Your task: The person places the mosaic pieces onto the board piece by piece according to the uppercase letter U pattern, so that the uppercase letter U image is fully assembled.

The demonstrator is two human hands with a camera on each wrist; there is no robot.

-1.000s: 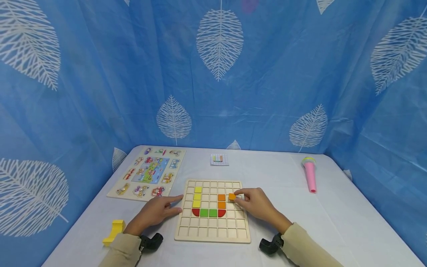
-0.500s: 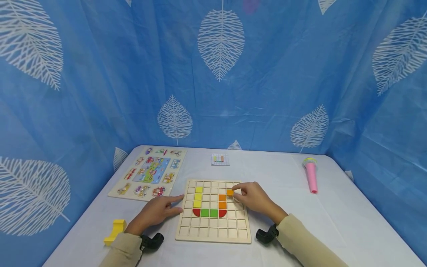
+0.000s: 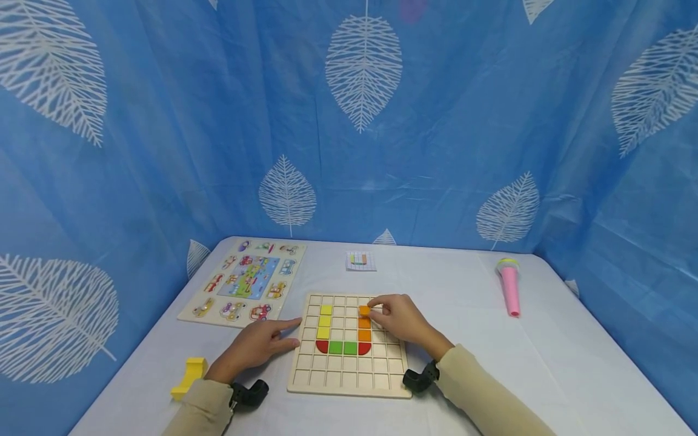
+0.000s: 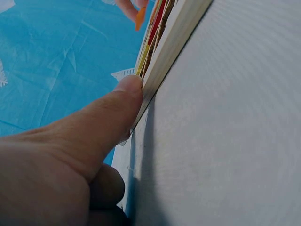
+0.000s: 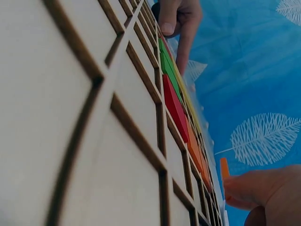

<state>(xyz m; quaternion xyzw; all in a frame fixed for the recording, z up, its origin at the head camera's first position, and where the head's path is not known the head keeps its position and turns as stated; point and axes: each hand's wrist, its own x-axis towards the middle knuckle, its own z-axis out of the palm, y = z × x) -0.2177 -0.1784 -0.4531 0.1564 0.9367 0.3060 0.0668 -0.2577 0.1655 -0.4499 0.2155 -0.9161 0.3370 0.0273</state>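
Observation:
A wooden grid board (image 3: 349,383) lies on the table before me, bearing a U of coloured tiles. Yellow tiles (image 3: 323,321) make its left side, green tiles (image 3: 350,347) the bottom, red rounded ones (image 3: 364,348) the corners, and orange ones (image 3: 364,335) the right side. Between thumb and index finger my right hand (image 3: 403,316) pinches an orange square tile (image 5: 224,168), held just over the cell above the placed orange tiles. My left hand (image 3: 255,346) touches the board's left edge with its extended index finger and thumb; the thumb (image 4: 124,92) shows at the rim.
A picture card (image 3: 361,261) with a similar coloured U lies behind the board. To the back left is a vehicle puzzle board (image 3: 248,278). A yellow arched block (image 3: 191,376) sits beside the left forearm, and a pink toy microphone (image 3: 510,287) lies at the right.
My right hand has moved left across the board with the orange tile, from the columns right of the U to above its right side. The left hand stays at the board's edge.

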